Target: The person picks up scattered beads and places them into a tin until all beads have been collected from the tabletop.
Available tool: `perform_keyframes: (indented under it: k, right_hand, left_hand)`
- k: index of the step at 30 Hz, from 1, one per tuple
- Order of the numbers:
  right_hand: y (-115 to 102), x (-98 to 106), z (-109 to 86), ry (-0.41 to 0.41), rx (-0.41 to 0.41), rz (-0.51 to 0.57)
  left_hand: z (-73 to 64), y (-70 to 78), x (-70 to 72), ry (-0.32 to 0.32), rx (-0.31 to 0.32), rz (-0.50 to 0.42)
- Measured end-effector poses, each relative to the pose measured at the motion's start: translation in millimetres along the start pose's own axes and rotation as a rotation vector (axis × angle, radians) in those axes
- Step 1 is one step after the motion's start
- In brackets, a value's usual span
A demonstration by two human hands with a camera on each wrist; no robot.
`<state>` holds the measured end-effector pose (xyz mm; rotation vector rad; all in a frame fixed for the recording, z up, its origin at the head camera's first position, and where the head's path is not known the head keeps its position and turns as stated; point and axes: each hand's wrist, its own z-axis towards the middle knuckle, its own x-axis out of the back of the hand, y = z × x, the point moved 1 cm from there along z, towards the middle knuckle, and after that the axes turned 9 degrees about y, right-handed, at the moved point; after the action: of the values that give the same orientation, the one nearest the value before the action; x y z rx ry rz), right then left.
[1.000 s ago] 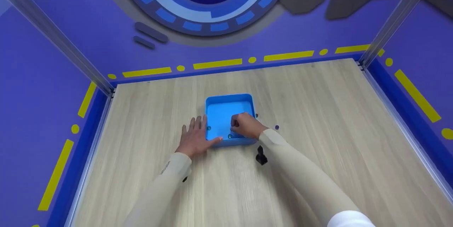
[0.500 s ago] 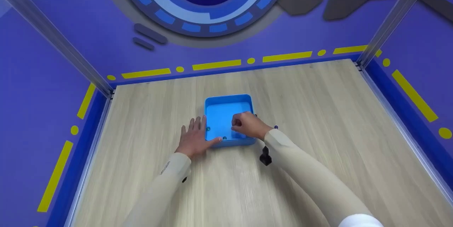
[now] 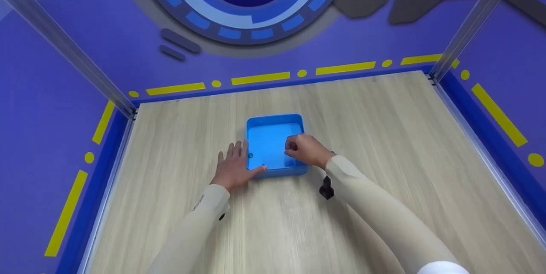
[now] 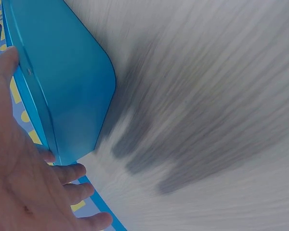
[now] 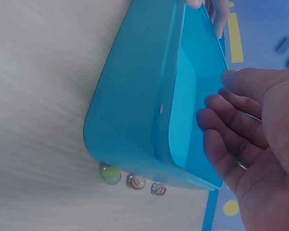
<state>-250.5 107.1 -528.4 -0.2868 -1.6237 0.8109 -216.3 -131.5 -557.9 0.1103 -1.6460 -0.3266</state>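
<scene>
A blue square box sits on the wooden table. My left hand lies with spread fingers against its left side, thumb over the near-left corner of the rim. Inside, a green marble rests by the left wall. My right hand hovers over the box's right part, fingers loosely curled with nothing between them in the right wrist view. Outside the box's right side stand a yellow-green marble, a brown-striped marble and a reddish marble, in a row.
The wooden tabletop extends around the box. Printed purple panels with metal corner posts wall it in at the back and sides. A black object hangs under the right wrist.
A marble in the box has rolled left along the near wall toward my left thumb, where it is mostly hidden. My right hand has shifted right. The left hand has stayed put.
</scene>
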Motion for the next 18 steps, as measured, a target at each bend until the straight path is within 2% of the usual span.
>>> perform_keyframes:
  k: [8,18]
  right_hand:
    - [7.4,5.5,-2.6,0.014,-0.023,-0.031]
    - [18.5,11.0,-6.4,0.045,-0.054,-0.02]
  left_hand:
    - [0.1,0.6,0.4,-0.006,0.006,-0.014]
    - [0.3,0.3,1.5,-0.001,-0.015,-0.004]
